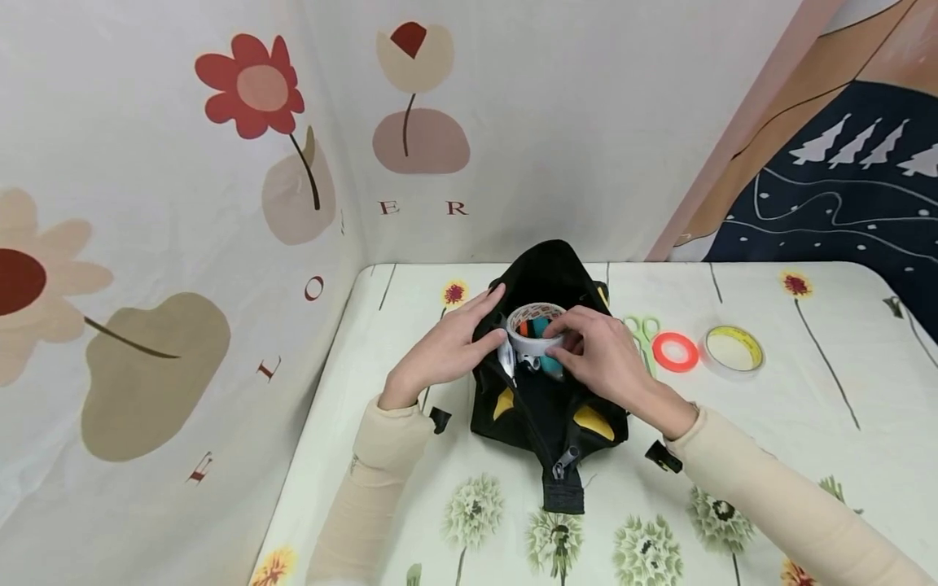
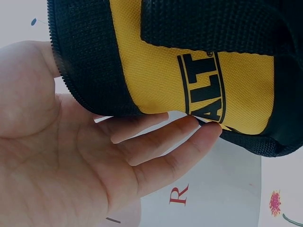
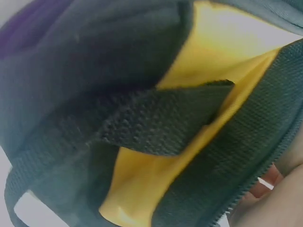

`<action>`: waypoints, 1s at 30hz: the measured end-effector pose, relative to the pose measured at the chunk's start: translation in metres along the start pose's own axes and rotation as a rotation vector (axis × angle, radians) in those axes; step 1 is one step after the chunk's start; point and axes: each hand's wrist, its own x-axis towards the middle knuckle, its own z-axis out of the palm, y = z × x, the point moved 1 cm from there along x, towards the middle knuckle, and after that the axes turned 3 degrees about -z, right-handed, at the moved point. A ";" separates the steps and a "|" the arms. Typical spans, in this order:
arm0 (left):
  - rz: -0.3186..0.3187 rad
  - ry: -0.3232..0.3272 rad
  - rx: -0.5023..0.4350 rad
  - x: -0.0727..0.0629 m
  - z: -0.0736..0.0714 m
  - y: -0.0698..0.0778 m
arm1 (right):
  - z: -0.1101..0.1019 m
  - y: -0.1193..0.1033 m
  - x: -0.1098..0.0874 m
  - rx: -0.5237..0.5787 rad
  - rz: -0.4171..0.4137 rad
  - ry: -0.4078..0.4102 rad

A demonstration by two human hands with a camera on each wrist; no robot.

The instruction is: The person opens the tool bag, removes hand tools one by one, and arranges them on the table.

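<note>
A black and yellow zippered tool bag [image 1: 513,427] lies on the table with its mouth spread. My left hand [image 1: 458,342] holds the bag's left rim, thumb on the inner side. In the left wrist view the fingers [image 2: 165,175] of that hand lie along the yellow outer wall. My right hand [image 1: 604,354] pinches a roll of white tape [image 1: 522,344] in the bag's mouth. Through the roll's ring and below it show teal, orange and silvery items, partly hidden. The right wrist view shows mostly the bag's side, a black strap [image 3: 161,123] and the zipper edge.
Right of the bag lie green-handled scissors [image 1: 643,330], an orange-red tape ring [image 1: 676,352] and a clear tape roll with a yellow core [image 1: 733,350]. A flower-print cloth [image 1: 410,521] covers the table. Printed fabric walls [image 1: 557,122] stand behind and at left.
</note>
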 end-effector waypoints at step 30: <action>-0.003 0.006 -0.003 0.000 0.001 0.000 | -0.032 -0.005 -0.008 -0.054 -0.122 0.200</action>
